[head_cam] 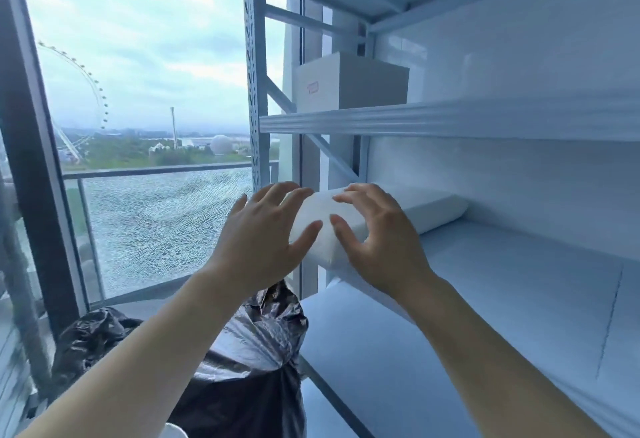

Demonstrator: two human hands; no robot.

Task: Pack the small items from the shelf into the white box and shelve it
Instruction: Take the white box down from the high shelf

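Closest in, down low between the two bare forearms, there's a crinkly black plastic bin bag [249, 351] bulging right up against the left end of the pale blue-grey metal shelving unit [446, 119], with a second dark bag [93, 330] just to its left by the window frame. The near shelf board [485, 316] is bare and wide open off to the right, nothing on it but a thin pencil-like line, so plenty of room that way. The long white box [415, 209] lies on its side on that shelf, near end sticking out past the shelf's left corner over the bags, far end running back toward the white rear wall. The left hand [263, 240] is spread flat against the box's near left face, thumb on the end; the right hand [377, 233] presses on the top and right side, fingers splayed. Both are open-palmed on it rather than curled round. The perforated upright post [254, 91] stands just behind the left hand. One level up sits a squarish white carton with a small red label [349, 81]. Far left, cracked balcony glass [166, 223] and a big wheel outside.
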